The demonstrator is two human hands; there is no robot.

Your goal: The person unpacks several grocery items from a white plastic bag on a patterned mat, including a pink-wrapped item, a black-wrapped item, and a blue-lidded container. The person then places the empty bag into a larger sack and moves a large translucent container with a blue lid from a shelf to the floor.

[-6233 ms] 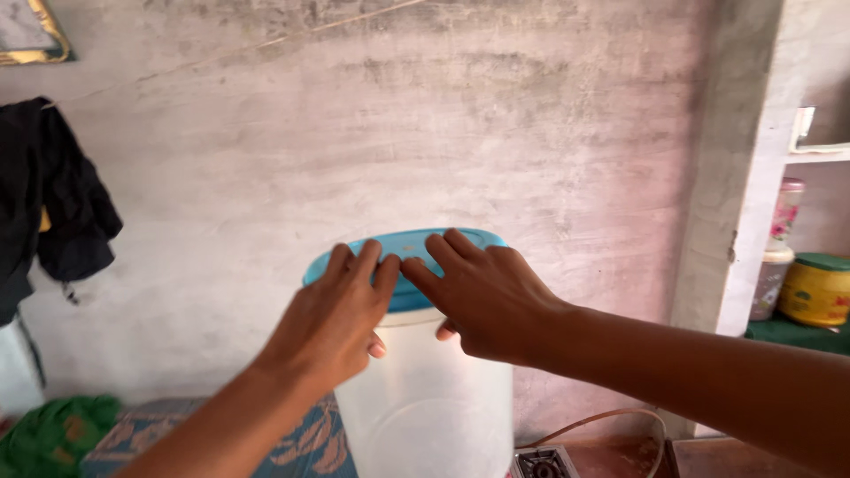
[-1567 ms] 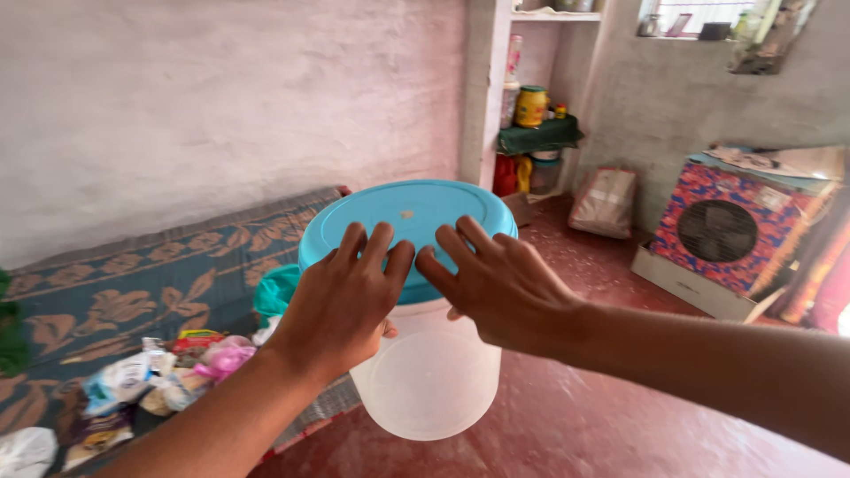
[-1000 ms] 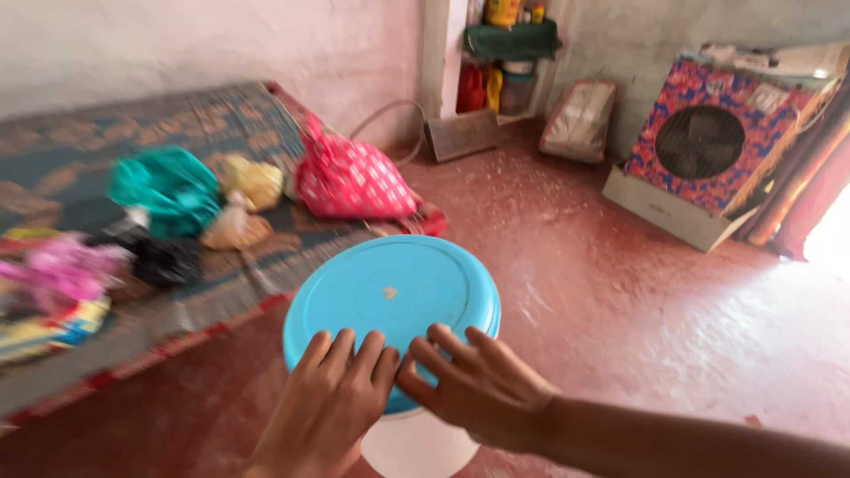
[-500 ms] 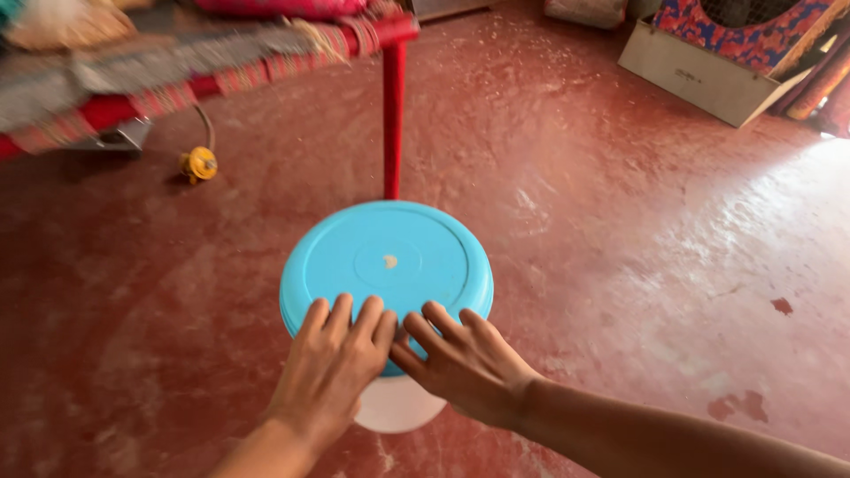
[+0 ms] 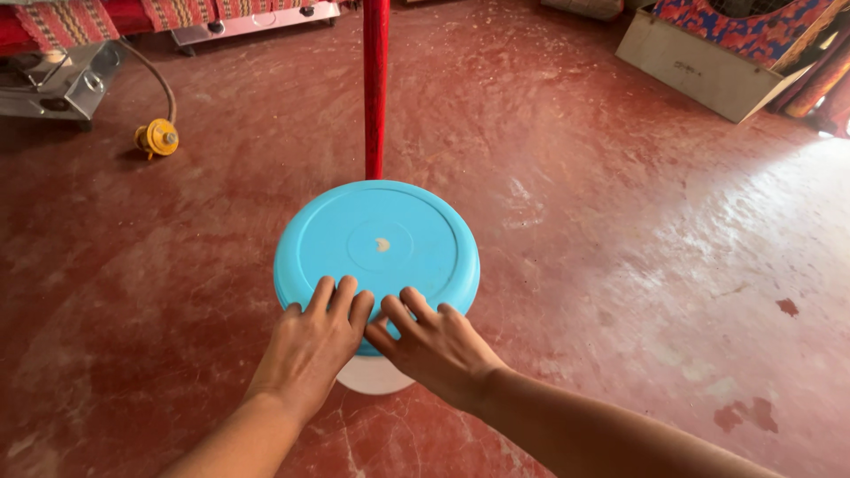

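A round white plastic container (image 5: 374, 375) with a light blue lid (image 5: 376, 248) is low over the red floor, seen from above. My left hand (image 5: 310, 343) grips the near left edge of the lid, fingers spread on top. Beside it, my right hand (image 5: 429, 341) grips the near right edge in the same way. The thumbs are hidden under the rim. Whether the container's base touches the floor is hidden from me.
A red post (image 5: 375, 84) stands just behind the container. A metal gas stove (image 5: 53, 81) and a yellow regulator on a hose (image 5: 157, 138) lie at the far left. A patterned box (image 5: 708, 49) sits at the far right on the red floor (image 5: 620, 221).
I have carried the container down from wall height toward the floor. The view has tilted down, and the bed with its bags has passed out of sight. Both hands keep their hold.
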